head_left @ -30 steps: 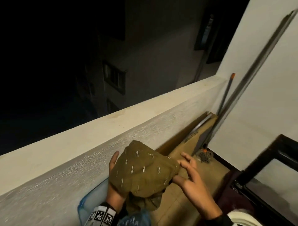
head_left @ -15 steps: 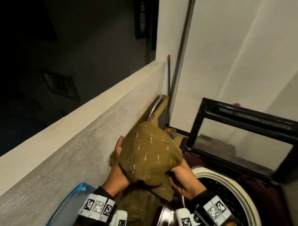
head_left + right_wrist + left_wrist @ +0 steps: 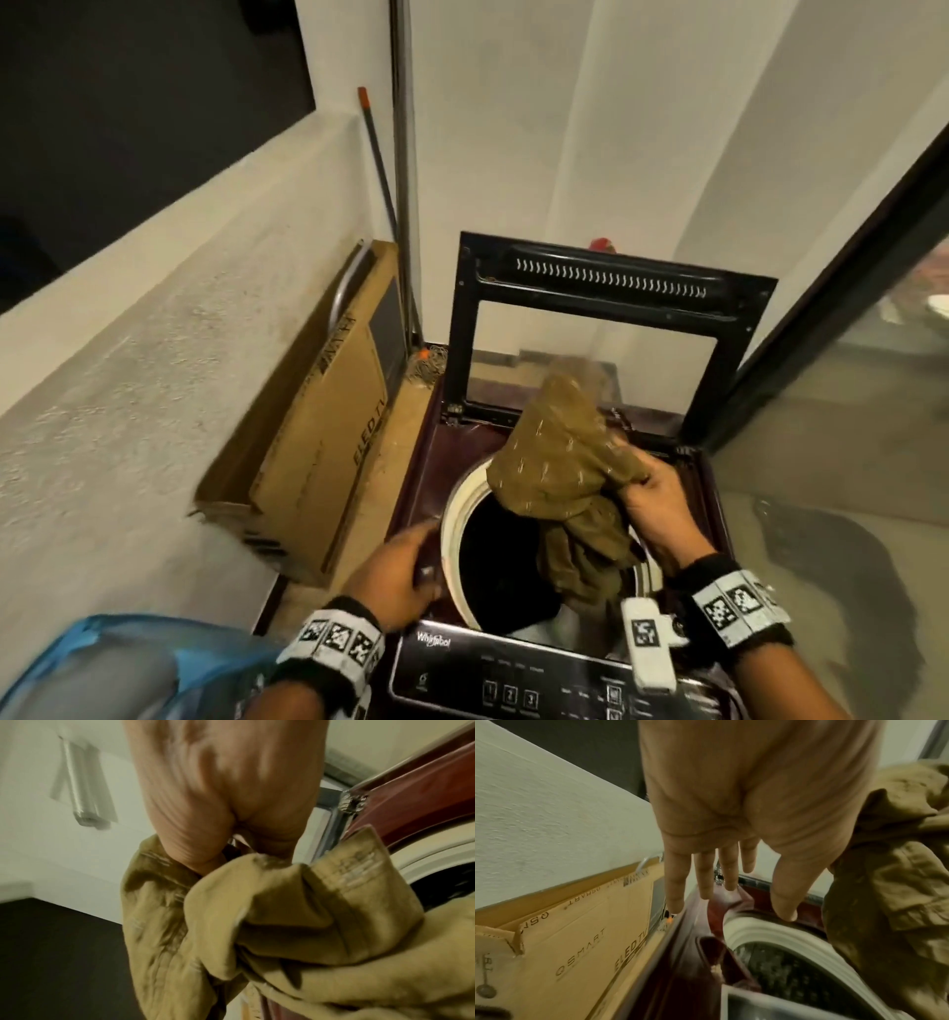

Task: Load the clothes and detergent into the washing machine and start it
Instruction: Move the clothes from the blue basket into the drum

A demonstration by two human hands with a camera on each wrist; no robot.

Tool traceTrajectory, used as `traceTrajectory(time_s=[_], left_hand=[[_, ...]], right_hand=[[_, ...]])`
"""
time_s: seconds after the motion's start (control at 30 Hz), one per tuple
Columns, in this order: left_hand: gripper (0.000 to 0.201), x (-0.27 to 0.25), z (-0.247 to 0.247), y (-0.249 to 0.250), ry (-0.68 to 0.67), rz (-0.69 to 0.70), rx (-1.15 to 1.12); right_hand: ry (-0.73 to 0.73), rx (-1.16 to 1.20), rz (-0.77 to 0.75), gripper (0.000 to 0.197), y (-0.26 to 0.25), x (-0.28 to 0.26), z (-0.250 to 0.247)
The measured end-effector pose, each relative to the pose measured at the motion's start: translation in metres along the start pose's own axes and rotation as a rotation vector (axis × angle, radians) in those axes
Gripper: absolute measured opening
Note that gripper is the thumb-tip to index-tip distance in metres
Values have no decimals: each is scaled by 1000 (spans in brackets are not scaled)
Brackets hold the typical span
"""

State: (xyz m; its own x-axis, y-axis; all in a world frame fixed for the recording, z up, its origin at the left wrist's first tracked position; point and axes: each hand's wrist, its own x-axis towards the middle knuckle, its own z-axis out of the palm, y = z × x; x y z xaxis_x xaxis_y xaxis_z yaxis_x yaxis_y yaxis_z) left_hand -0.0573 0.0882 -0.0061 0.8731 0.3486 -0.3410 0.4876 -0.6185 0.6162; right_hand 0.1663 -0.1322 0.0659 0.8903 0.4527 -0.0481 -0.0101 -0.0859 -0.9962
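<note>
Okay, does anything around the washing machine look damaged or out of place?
Only the cardboard TV box wedged between the balcony wall and the washing machine: its near bottom corner is torn and crumpled. The lid stands open, with the olive garment over the drum as expected.

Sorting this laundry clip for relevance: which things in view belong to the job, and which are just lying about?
Part of the job:
- olive garment, gripped by the right hand over the drum
- left hand, open, holding nothing
- washing machine's raised lid
- control panel

Just lying about:
- cardboard box against the wall
- orange-tipped pole
- blue plastic bag; contents unclear
</note>
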Motion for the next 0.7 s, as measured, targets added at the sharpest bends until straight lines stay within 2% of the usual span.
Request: traceTrajectory(time_s=[0.13, 0.23, 0.3, 0.37, 0.47, 0.6, 0.7], left_hand=[[97, 33, 42, -1, -241, -150, 271], [107, 41, 40, 2, -258, -214, 286], [112, 47, 35, -2, -241, -236, 304], [118, 49, 32, -1, -232, -237, 330], [120, 50, 33, -1, -242, -261, 336], [115, 45, 32, -1, -213, -248, 344], [111, 40, 34, -5, -160, -247, 291]], right_hand=[[-46, -182, 81, 45, 81, 24, -15], [-84, -344, 228, 32, 138, 39, -19], [-137, -422, 323, 31, 173, 50, -17], [-236, -498, 322, 33, 224, 68, -19], [-342, -520, 252, 25, 217, 72, -1], [-429, -565, 313, 24, 202, 71, 9], [-717, -775, 389, 25, 194, 61, 12]])
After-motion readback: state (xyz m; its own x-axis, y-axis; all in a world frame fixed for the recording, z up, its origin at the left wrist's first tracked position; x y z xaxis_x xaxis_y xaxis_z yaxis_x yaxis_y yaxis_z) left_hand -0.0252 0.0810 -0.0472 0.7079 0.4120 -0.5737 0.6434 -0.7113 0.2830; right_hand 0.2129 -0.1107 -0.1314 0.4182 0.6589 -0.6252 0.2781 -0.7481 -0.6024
